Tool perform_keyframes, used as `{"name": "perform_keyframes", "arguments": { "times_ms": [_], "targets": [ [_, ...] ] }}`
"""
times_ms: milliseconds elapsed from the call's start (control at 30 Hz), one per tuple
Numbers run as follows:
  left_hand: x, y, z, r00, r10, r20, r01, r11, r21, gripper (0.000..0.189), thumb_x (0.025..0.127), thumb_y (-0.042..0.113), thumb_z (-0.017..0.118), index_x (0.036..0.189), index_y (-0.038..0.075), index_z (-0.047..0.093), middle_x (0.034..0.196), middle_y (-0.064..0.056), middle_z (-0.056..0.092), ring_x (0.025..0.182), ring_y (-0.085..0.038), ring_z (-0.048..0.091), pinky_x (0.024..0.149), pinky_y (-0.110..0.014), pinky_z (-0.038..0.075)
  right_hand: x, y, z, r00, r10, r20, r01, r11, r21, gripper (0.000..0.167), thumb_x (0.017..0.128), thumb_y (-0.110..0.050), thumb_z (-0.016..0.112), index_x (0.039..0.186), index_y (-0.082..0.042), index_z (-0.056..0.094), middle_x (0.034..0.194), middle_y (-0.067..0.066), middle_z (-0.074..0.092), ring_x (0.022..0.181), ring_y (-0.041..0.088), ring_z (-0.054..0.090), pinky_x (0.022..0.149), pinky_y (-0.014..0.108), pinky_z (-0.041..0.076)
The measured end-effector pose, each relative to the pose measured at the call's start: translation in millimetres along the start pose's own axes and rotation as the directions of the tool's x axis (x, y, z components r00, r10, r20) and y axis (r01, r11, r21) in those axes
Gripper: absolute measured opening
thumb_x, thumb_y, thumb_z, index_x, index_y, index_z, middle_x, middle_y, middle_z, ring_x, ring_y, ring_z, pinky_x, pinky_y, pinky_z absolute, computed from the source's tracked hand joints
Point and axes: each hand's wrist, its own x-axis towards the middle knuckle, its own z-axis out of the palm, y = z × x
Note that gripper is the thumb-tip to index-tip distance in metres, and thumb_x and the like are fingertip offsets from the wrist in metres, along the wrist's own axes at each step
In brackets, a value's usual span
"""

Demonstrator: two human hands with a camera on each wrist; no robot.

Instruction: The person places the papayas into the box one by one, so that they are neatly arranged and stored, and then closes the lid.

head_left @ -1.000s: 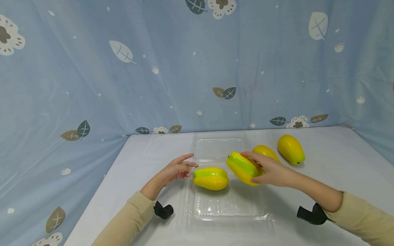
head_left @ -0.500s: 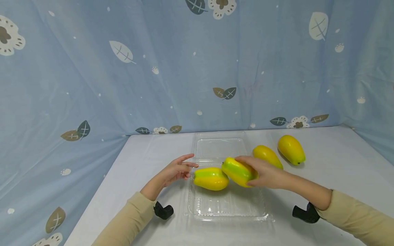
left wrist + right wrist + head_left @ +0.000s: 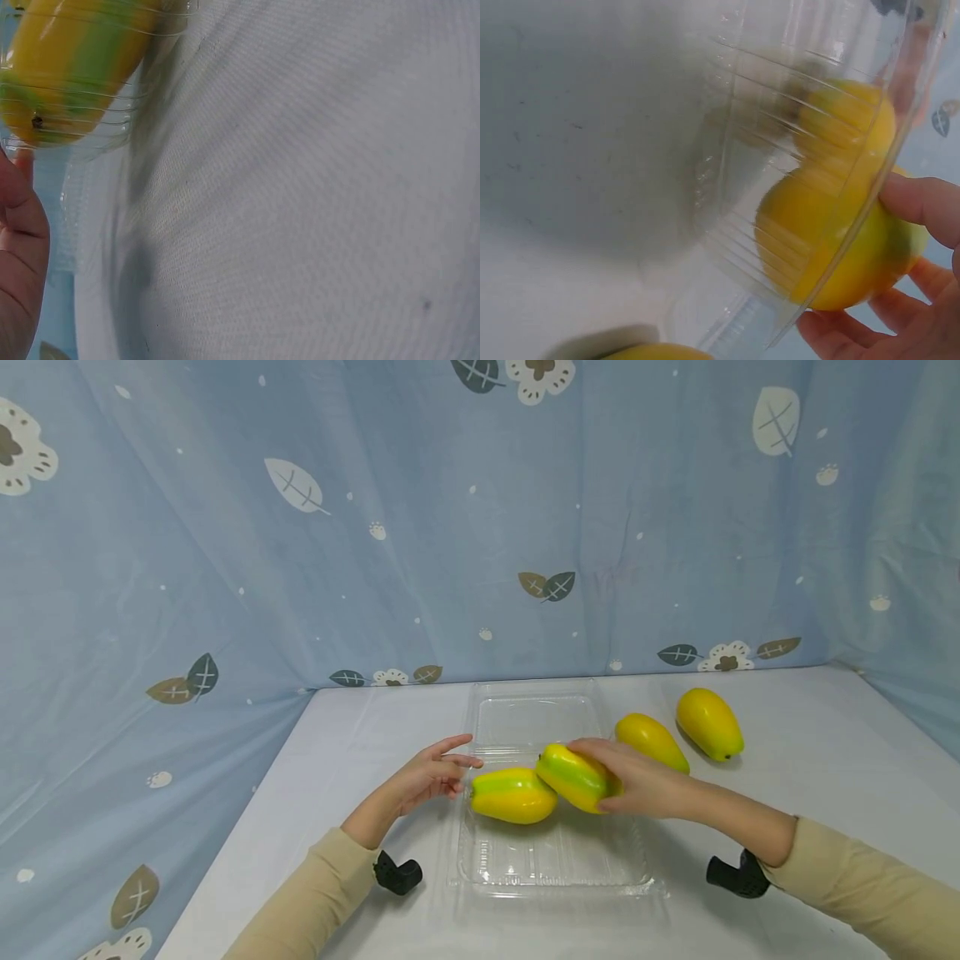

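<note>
A clear plastic clamshell box (image 3: 555, 868) lies unfolded on the white table, its lid (image 3: 536, 718) toward the back. One yellow-green papaya (image 3: 513, 796) rests in the box on the left. My right hand (image 3: 641, 779) grips a second papaya (image 3: 576, 777) by its right end, thumb in front and fingers behind. That fruit tilts, its left tip against or just over the first one. In the right wrist view the held papaya (image 3: 840, 240) shows partly through the box wall. My left hand (image 3: 431, 777) hovers at the box's left side, fingers loosely spread, holding nothing.
Two more yellow papayas lie on the table to the right of the box, one nearer (image 3: 651, 742) and one farther back (image 3: 708, 724). A blue patterned curtain (image 3: 450, 527) hangs behind the table. Each wrist carries a black camera mount.
My right hand has moved left and slightly down with the papaya, bringing its tip to the one in the box. The nearer loose papaya shows more now. My left hand has stayed put.
</note>
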Motion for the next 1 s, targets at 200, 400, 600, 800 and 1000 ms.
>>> {"name": "perform_keyframes", "arguments": {
  "times_ms": [200, 400, 600, 800, 1000],
  "targets": [
    [0.5, -1.2, -0.8, 1.0, -0.002, 0.001, 0.002, 1.0, 0.007, 0.063, 0.088, 0.005, 0.046, 0.146, 0.008, 0.019, 0.12, -0.01, 0.056, 0.064, -0.01, 0.051, 0.062, -0.021, 0.045, 1.6, -0.7, 0.5, 0.999, 0.01, 0.033, -0.01, 1.0, -0.015, 0.076, 0.07, -0.002, 0.071, 0.137, -0.003, 0.035, 0.136, 0.015, 0.043, 0.122, 0.035, 0.042, 0.097, 0.052, 0.036],
    [0.8, -2.1, -1.3, 1.0, -0.004, 0.001, 0.004, 1.0, 0.002, 0.064, 0.089, 0.004, 0.045, 0.146, 0.008, 0.018, 0.119, -0.008, 0.056, 0.064, -0.01, 0.051, 0.062, -0.021, 0.045, 2.2, -1.7, 2.8, 0.997, 0.068, 0.04, -0.066, 0.997, -0.033, 0.08, 0.07, 0.0, 0.072, 0.139, -0.003, 0.031, 0.136, 0.017, 0.041, 0.122, 0.036, 0.042, 0.095, 0.05, 0.039],
    [0.9, -1.2, -0.2, 1.0, -0.005, 0.003, 0.005, 1.0, 0.002, 0.064, 0.088, 0.005, 0.046, 0.146, 0.007, 0.018, 0.122, -0.012, 0.054, 0.065, -0.01, 0.051, 0.062, -0.021, 0.045, 1.1, -0.2, 8.3, 0.996, 0.089, 0.011, -0.087, 0.992, -0.09, 0.087, 0.067, 0.0, 0.075, 0.14, -0.002, 0.027, 0.138, 0.02, 0.039, 0.123, 0.039, 0.039, 0.1, 0.055, 0.031],
    [0.8, -1.1, 0.0, 1.0, -0.005, 0.002, 0.005, 1.0, -0.003, 0.065, 0.088, 0.005, 0.046, 0.146, 0.007, 0.018, 0.12, -0.01, 0.055, 0.064, -0.01, 0.051, 0.062, -0.021, 0.046, -1.3, -0.7, 10.9, 0.996, 0.085, 0.001, -0.084, 0.989, -0.123, 0.09, 0.067, -0.002, 0.077, 0.141, -0.003, 0.025, 0.137, 0.019, 0.04, 0.123, 0.038, 0.039, 0.102, 0.055, 0.028],
    [0.8, -1.1, 0.2, 1.0, -0.005, 0.0, 0.005, 1.0, -0.007, 0.065, 0.087, 0.005, 0.046, 0.146, 0.007, 0.018, 0.119, -0.01, 0.056, 0.064, -0.01, 0.051, 0.061, -0.02, 0.046, -3.9, -2.0, 9.4, 0.998, 0.067, -0.014, -0.068, 0.992, -0.11, 0.086, 0.067, -0.001, 0.076, 0.139, -0.001, 0.028, 0.136, 0.02, 0.041, 0.122, 0.039, 0.039, 0.101, 0.056, 0.028]
  ]
}}
